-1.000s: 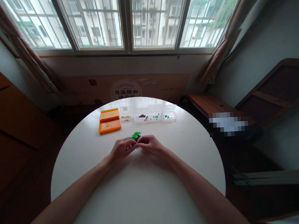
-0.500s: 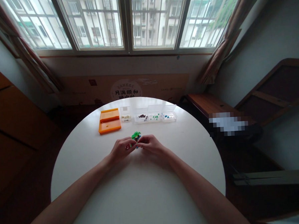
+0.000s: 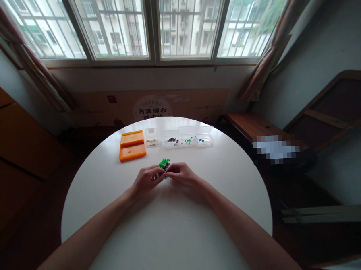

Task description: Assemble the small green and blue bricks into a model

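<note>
Near the middle of the white round table [image 3: 161, 232], my left hand [image 3: 147, 178] is closed around a small building-block model [image 3: 164, 164]. The model has bright green pieces on top, with dark, red and blue bits lower down. My right hand [image 3: 182, 173] meets it from the other side, thumb and forefinger pinched at the model's near part. The fingertips of both hands come together there and cover much of the model. Any single small piece between the right fingertips is too small to make out.
Beyond my hands stands an orange two-level tray [image 3: 133, 153] with a tiny piece in it. To its right are open clear boxes: one with cream pieces [image 3: 152, 141], one with dark brown pieces [image 3: 172, 140], one with green pieces [image 3: 188, 141], one with blue pieces [image 3: 201, 140].
</note>
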### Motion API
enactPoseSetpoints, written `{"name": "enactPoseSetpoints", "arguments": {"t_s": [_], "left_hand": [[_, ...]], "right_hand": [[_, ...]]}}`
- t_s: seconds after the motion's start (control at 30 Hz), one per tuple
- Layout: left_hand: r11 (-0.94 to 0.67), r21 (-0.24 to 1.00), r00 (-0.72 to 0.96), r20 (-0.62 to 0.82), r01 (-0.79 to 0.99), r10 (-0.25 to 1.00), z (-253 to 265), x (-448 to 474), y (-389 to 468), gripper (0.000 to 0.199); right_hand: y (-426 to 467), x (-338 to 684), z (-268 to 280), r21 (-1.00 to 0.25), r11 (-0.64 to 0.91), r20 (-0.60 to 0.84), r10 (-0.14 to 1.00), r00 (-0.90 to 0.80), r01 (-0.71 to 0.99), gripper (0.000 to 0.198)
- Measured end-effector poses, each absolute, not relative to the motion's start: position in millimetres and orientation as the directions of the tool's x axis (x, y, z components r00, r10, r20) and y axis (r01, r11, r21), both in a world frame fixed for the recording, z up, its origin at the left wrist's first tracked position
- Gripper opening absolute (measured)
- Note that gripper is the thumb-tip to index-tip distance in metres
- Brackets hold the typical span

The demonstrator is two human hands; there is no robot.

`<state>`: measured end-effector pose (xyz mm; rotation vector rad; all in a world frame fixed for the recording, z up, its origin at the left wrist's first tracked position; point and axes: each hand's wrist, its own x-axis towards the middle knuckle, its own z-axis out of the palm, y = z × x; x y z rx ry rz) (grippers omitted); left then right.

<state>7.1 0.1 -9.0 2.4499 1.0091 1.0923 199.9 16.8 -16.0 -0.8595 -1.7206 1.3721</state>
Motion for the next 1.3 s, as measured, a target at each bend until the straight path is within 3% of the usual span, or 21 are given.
{"name": "enactPoseSetpoints", "arguments": {"t_s": [0.63,0.97,1.3], "left_hand": [[-0.736,0.483,0.484,0.555,0.475,0.676,-9.7,6.1,1.2,0.014],[-0.777,0.390,0.533,0.571,0.494,0.625,-5.6,5.9,-0.2,0.014],[-0.727,0.460,0.493,0.536,0.510,0.685,-5.5,6.7,-0.6,0.017]], "right_hand": [[15.5,199.0,-14.4,-0.980,0.192,0.144,0.869,-0.473,0.056,0.030],[18.0,199.2,-18.2,-0.979,0.197,0.148,0.858,-0.492,0.050,0.029],[17.7,199.9,-18.0,-0.972,0.218,0.152,0.865,-0.479,0.085,0.030]]}}
